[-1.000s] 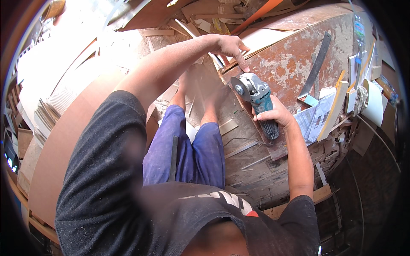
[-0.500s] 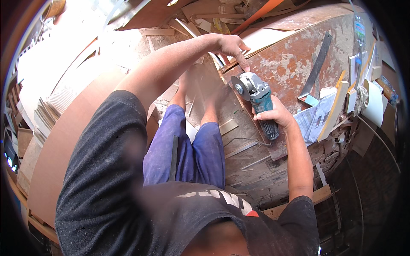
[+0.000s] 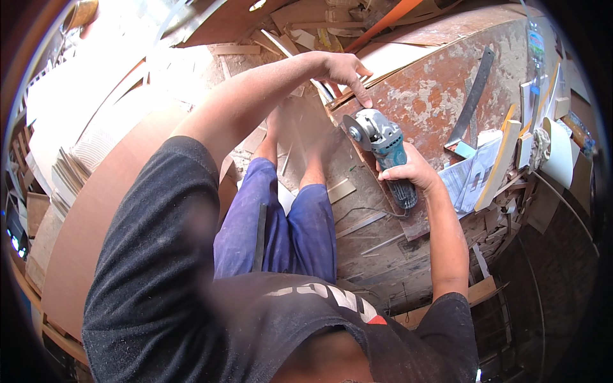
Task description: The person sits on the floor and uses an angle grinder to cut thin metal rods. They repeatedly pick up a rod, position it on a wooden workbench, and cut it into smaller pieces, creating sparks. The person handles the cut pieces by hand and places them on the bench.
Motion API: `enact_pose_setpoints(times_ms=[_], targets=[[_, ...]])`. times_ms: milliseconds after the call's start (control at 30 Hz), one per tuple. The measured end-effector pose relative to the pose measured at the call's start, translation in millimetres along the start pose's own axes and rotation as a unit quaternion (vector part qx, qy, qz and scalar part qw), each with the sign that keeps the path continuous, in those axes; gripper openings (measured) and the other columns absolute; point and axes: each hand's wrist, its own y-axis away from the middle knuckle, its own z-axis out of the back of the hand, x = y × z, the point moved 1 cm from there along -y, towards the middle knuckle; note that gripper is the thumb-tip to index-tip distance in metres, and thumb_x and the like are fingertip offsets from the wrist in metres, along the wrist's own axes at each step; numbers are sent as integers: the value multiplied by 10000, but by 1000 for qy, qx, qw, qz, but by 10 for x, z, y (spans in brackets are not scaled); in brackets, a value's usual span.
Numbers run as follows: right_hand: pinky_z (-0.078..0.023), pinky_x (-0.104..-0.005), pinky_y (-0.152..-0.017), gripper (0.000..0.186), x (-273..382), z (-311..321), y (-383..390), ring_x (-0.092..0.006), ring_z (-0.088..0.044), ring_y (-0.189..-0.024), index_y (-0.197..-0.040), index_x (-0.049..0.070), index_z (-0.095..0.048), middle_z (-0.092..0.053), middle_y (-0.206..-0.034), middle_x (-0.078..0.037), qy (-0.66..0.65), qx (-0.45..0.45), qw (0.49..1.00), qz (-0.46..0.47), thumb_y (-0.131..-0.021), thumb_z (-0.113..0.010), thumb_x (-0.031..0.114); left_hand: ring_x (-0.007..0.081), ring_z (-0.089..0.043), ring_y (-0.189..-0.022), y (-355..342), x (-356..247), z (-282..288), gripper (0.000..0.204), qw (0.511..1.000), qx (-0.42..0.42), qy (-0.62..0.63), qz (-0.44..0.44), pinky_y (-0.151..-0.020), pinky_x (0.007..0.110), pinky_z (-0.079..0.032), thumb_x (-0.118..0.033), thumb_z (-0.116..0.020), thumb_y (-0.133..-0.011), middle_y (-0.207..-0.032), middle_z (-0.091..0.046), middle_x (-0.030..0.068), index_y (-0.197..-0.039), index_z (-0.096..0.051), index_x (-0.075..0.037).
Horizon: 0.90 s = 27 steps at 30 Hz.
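Observation:
My right hand [image 3: 408, 170] is closed round the body of a teal and black angle grinder [image 3: 389, 150]. The grinder's silver head and round disc point up and left, over the edge of a worn red-brown board [image 3: 421, 121]. My left hand [image 3: 347, 71] reaches across to the board's corner, with thumb and forefinger spread apart. One fingertip of it comes down right beside the grinder's head, seemingly touching it. The other fingers are partly hidden below, near thin wooden strips at the corner. A greyish blur of dust hangs left of the disc, above my feet.
A long dark metal strip [image 3: 472, 96] lies on the board. To the right are papers [image 3: 469, 179], wooden offcuts [image 3: 498, 166] and a plastic bottle [image 3: 535, 45]. A large curved brown panel [image 3: 108, 210] stands at my left. Scrap wood [image 3: 341, 190] litters the floor by my feet.

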Motion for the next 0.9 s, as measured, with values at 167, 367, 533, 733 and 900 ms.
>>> enact_pose_setpoints(times_ms=[167, 367, 533, 733, 900], targets=[[-592, -330, -796, 539, 6, -13, 3, -173, -718, -823, -1096, 6, -679, -721, -940, -71, 2, -6, 1000, 4, -644, -893, 206, 374, -585, -1391, -7, 11, 5, 1203, 1000, -1, -1, -1, -1058, 517, -597, -326, -1020, -667, -1469, -616, 284, -1628, -386, 22], [-585, -323, -797, 544, 18, -17, 0, -170, -713, -830, -1094, 8, -679, -721, -942, -67, 7, -5, 1000, 5, -640, -899, 211, 384, -553, -1426, -10, 9, 2, 1206, 1000, -2, 1, 0, -1074, 525, -590, -321, -1022, -663, -1506, -574, 303, -1626, -384, 25], [-558, -337, -857, 663, 7, 4, -7, -165, -684, -914, -1209, 11, -661, -722, -1011, -65, 6, 2, 1000, -5, -629, -910, 214, 387, -555, -1422, -10, 11, 3, 1201, 1000, 0, 3, -2, -1068, 522, -594, -318, -1020, -666, -1502, -580, 299, -1625, -385, 27], [-556, -339, -855, 664, 11, -4, 4, -167, -681, -912, -1212, 14, -660, -717, -1010, -65, 3, -1, 1000, -14, -629, -908, 213, 379, -568, -1410, -6, 3, 3, 1216, 1000, 1, 0, -4, -1058, 512, -600, -330, -1021, -661, -1483, -603, 286, -1629, -378, 26], [-545, -310, -801, 584, 30, -29, 2, -145, -670, -862, -1139, 33, -668, -715, -967, -53, 8, -5, 1000, 1, -643, -910, 224, 377, -566, -1411, -5, 8, 5, 1218, 1000, 4, 6, -1, -1060, 508, -599, -330, -1022, -663, -1482, -607, 280, -1632, -374, 22]])
